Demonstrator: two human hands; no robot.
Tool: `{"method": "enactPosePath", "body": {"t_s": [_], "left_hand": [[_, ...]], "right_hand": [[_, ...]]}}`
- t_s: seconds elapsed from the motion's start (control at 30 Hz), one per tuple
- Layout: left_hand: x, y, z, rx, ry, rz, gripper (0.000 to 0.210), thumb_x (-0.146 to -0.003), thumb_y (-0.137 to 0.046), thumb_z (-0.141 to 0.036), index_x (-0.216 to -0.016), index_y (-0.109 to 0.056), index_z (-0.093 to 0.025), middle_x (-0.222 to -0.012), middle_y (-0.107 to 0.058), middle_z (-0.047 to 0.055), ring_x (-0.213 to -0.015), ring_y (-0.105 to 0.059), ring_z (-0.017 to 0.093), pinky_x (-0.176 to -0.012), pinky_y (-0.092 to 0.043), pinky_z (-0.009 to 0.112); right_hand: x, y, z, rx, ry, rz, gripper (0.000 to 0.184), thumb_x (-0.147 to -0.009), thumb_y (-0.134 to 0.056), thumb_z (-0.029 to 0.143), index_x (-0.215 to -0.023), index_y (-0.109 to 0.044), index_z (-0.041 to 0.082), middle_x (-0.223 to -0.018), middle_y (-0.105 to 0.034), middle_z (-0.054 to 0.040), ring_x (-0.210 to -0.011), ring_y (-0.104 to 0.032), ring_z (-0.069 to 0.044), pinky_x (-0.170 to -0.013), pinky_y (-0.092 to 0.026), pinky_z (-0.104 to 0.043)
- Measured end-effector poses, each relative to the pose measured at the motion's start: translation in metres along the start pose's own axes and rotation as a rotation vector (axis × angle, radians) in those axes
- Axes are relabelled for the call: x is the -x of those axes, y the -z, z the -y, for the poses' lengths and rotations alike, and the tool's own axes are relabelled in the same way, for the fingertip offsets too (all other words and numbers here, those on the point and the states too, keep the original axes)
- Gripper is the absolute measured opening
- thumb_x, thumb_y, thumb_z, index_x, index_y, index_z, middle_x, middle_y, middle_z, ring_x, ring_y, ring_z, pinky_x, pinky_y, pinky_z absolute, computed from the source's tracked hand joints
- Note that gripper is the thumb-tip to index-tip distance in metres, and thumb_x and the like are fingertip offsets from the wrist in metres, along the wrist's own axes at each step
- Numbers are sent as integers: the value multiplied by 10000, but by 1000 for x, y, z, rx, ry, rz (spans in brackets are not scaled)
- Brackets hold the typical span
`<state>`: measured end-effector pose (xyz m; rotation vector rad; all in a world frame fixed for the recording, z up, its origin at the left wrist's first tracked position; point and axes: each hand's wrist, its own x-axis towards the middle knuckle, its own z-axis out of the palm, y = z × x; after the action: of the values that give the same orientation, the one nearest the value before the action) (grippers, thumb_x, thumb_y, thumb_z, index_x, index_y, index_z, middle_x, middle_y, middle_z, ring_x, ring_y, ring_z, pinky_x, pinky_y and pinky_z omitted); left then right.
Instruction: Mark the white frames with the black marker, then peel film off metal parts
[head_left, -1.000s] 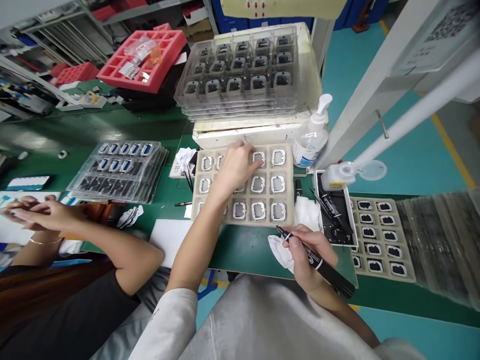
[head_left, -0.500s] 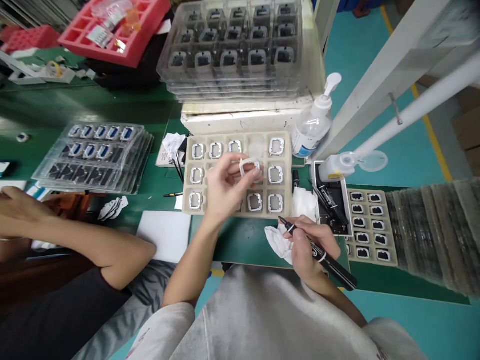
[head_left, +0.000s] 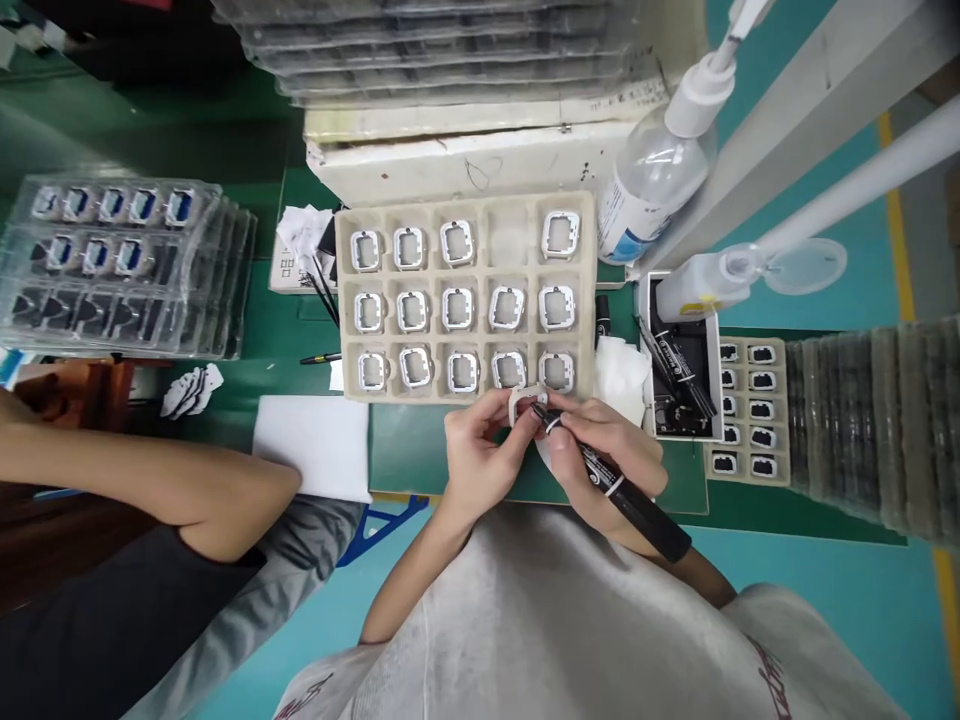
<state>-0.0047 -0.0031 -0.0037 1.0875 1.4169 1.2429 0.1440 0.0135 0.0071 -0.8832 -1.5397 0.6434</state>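
My left hand (head_left: pixel 484 450) pinches a small white and silver square frame (head_left: pixel 528 397) just in front of a beige tray. In my right hand (head_left: pixel 611 455) is a black marker pen (head_left: pixel 637 510), its tip at the frame's edge; whether it touches I cannot tell. The beige tray (head_left: pixel 480 205) holds rows of similar silver frames, one per pocket, and one pocket in its far row is bare. Under my hands a white tissue is mostly hidden.
Clear trays (head_left: pixel 450 60) are stacked on a white box (head_left: pixel 450 165) behind. A pump bottle (head_left: pixel 652 180) and a box of markers (head_left: pixel 679 370) stand to the right. Another person's arm (head_left: pixel 150 470) rests at the left, near a white pad (head_left: pixel 311 440) and stacked trays (head_left: pixel 127 300).
My left hand has brought the frame from above the tray down toward my body. My right hand has moved up to it with the marker, and the view has shifted closer.
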Motion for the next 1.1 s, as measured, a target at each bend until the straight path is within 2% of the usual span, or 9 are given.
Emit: {"method": "enactPosePath", "body": {"t_s": [0.23, 0.43, 0.57, 0.73, 0.93, 1.1], "left_hand": [[4, 0, 4, -125, -81, -38, 210, -982, -801, -407, -903, -786, -213, -765, -789, 24, -651, -711, 163, -653, -594, 268], [5, 0, 3, -176, -173, -42, 121, -985, -788, -305, -905, -772, -216, -749, -776, 1, -622, -679, 137, -623, -559, 241], [6, 0, 3, -228, -184, -52, 163, -999, -766, -341, -898, -773, -213, -739, -767, 5, -618, -677, 141, -610, -555, 245], [8, 0, 6, -229, -192, -51, 143, -989, -774, -327, -892, -769, -221, -745, -761, 3, -624, -668, 144, -621, -548, 252], [9, 0, 5, -248, -232, -49, 78, -979, -768, -261, -910, -761, -225, -755, -750, -3, -628, -646, 140, -649, -541, 260], [8, 1, 3, -303, -288, -33, 96, -974, -757, -235, -885, -723, -230, -718, -693, -17, -603, -583, 130, -620, -499, 259]], "right_hand": [[3, 1, 1, 38, -36, -7, 392, -938, -773, 67, -1250, -772, 304, -1021, -853, -36, -990, -865, -287, -829, -774, -457], [3, 1, 2, 42, -39, -21, 392, -924, -783, 57, -1236, -777, 295, -1025, -856, -52, -978, -865, -289, -800, -775, -448], [3, 1, 3, 57, -54, -24, 375, -940, -786, 84, -1226, -770, 325, -1031, -857, -37, -969, -866, -291, -782, -776, -455], [3, 2, 2, 55, -60, -18, 372, -941, -788, 87, -1228, -769, 321, -1032, -856, -37, -971, -866, -286, -797, -776, -450], [3, 4, 2, 38, -73, -8, 337, -952, -778, 82, -1216, -771, 291, -1031, -855, -42, -1040, -862, -282, -896, -772, -454], [0, 3, 6, 89, -60, 6, 354, -950, -767, 74, -1213, -760, 310, -1006, -842, -33, -998, -860, -274, -863, -781, -456]]}}
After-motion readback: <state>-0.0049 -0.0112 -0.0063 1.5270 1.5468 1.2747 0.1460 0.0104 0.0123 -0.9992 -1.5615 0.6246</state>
